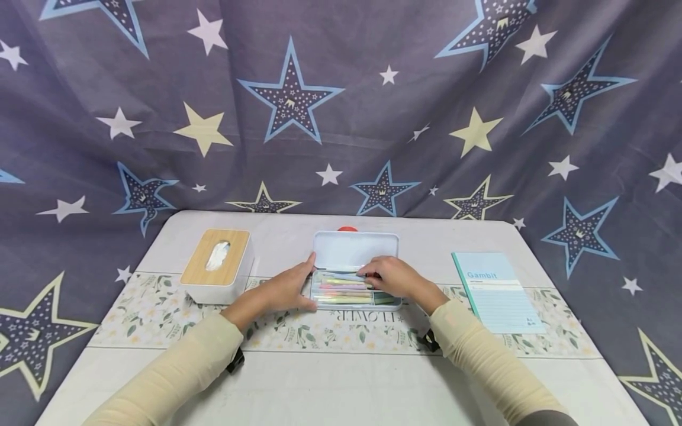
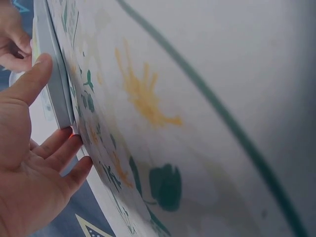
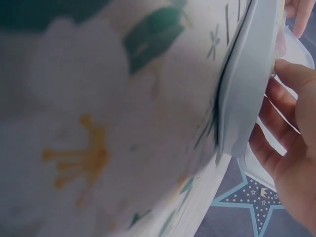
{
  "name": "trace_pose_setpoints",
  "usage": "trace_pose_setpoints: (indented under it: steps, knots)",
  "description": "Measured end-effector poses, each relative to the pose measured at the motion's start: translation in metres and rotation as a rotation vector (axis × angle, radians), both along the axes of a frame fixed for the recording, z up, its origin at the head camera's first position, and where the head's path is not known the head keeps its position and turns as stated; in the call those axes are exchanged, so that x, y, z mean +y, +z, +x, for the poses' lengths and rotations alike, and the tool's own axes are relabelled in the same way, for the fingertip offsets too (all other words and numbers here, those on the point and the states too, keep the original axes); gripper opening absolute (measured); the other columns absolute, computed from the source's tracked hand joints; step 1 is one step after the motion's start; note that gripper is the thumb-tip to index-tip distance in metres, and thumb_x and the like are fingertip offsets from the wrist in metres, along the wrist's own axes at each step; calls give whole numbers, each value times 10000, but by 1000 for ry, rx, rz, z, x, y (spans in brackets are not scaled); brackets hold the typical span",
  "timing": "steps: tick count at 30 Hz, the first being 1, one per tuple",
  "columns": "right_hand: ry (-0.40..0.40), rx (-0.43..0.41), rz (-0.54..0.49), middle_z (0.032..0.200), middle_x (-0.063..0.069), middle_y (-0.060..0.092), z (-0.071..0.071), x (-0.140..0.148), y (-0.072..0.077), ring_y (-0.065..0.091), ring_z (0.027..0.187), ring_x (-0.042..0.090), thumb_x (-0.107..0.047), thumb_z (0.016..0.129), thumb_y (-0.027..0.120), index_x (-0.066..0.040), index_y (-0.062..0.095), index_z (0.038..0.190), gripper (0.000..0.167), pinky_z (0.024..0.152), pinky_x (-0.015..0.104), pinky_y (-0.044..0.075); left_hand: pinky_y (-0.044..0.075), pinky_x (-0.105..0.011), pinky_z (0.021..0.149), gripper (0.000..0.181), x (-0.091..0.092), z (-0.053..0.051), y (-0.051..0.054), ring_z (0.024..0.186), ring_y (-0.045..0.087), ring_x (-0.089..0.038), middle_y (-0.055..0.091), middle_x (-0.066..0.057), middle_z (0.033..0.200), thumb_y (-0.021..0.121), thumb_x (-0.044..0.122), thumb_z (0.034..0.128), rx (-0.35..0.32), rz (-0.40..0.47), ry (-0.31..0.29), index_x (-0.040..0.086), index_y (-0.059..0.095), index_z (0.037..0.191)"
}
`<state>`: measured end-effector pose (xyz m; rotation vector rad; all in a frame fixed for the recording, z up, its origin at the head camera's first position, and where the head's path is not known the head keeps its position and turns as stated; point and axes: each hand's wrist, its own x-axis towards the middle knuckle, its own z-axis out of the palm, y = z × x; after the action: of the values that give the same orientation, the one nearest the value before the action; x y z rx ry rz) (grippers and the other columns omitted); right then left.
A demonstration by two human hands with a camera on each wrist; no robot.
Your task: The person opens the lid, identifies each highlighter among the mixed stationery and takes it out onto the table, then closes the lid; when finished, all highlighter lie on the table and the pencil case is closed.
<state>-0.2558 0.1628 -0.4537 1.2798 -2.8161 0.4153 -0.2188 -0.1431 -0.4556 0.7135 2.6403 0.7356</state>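
A pale blue pencil case (image 1: pixel 356 307) lies open on the table, its lid (image 1: pixel 356 249) tilted back. Several pastel pens (image 1: pixel 341 293) lie lengthwise inside. At the case's left end is my left hand (image 1: pixel 288 288): the thumb touches the rim near the front, and the extended fingers reach toward the hinge corner. The left wrist view shows these fingers (image 2: pixel 64 148) beside the case's corner. My right hand (image 1: pixel 393 277) reaches over the case's back right part, its thumb and forefinger pinching the end of a pen; the hand partly hides it.
A white tissue box (image 1: pixel 215 294) with a wooden top stands at left. To the right lies a light blue notebook (image 1: pixel 498 296). A red round thing (image 1: pixel 348 228) shows behind the lid. A floral strip (image 1: pixel 373 340) crosses the white table; a star-patterned curtain (image 1: pixel 341 106) hangs behind.
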Motion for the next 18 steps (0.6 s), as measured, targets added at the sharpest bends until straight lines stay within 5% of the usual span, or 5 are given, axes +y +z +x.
trace_pose_setpoints:
  steps: [18]
  knots:
    - [45, 43, -4, 916, -10, 721, -2, 2, 4, 648, 812, 115, -140, 962, 706, -143, 791, 1160, 215, 778, 281, 575, 286, -480, 1259, 1276, 1, 1, 0, 1519, 348, -299, 426, -134, 1577, 850, 418, 820, -15, 13, 20, 23, -51, 1631]
